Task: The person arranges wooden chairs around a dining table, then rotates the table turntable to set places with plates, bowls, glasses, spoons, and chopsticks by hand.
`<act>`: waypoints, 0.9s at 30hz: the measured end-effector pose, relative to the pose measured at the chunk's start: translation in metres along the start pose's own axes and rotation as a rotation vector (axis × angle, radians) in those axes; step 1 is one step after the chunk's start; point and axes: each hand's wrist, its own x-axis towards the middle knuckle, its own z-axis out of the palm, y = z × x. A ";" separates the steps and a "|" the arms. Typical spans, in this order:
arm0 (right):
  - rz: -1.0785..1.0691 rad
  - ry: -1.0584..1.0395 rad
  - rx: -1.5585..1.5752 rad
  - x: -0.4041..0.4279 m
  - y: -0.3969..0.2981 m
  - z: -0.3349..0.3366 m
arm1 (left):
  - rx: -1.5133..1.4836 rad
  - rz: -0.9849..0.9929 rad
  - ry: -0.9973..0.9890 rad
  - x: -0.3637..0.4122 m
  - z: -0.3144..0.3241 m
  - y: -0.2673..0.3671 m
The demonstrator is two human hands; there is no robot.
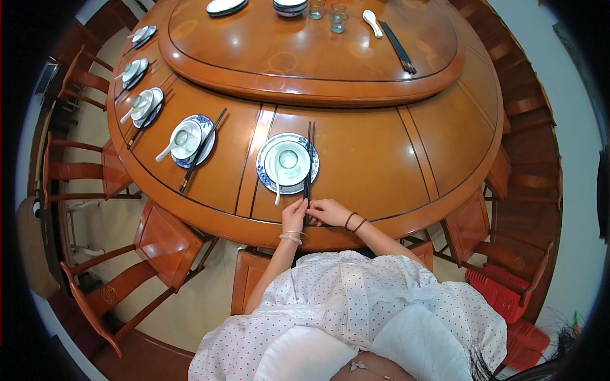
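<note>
A pair of black chopsticks (309,157) lies across the right rim of a blue-and-white plate (261,175) in front of me. My left hand (294,213) grips the near end of the pair from the left. From the right, my right hand (329,212) pinches the same end, its fingertips close to the left ones. On the plate sits a pale bowl (299,175) holding a small clear glass (288,159). A white spoon (277,190) rests with its handle hanging over the plate's near rim.
Similar place settings (188,140) curve along the table's left side. A raised wooden turntable (286,62) carries black chopsticks (398,47), a white spoon (372,23), several glasses (338,21) and stacked dishes (289,6). Wooden chairs (167,245) surround the table; red plastic stools (500,290) stand at right.
</note>
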 end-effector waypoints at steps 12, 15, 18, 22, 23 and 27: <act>-0.118 0.307 -0.024 0.003 -0.007 -0.022 | -0.105 -0.115 0.031 -0.004 -0.002 0.011; -0.130 0.419 -0.014 0.009 -0.005 -0.031 | -0.084 -0.124 0.034 -0.004 -0.003 0.013; -0.160 0.469 -0.066 0.012 -0.010 -0.032 | -0.077 -0.134 0.040 -0.004 -0.005 0.014; -0.165 0.458 -0.075 0.018 -0.010 -0.030 | -0.083 -0.149 0.037 -0.003 -0.006 0.013; -0.171 0.443 -0.075 0.019 -0.010 -0.029 | -0.083 -0.149 0.037 -0.003 -0.006 0.013; -0.166 0.403 -0.078 0.022 -0.011 -0.029 | -0.082 -0.150 0.035 -0.003 -0.007 0.014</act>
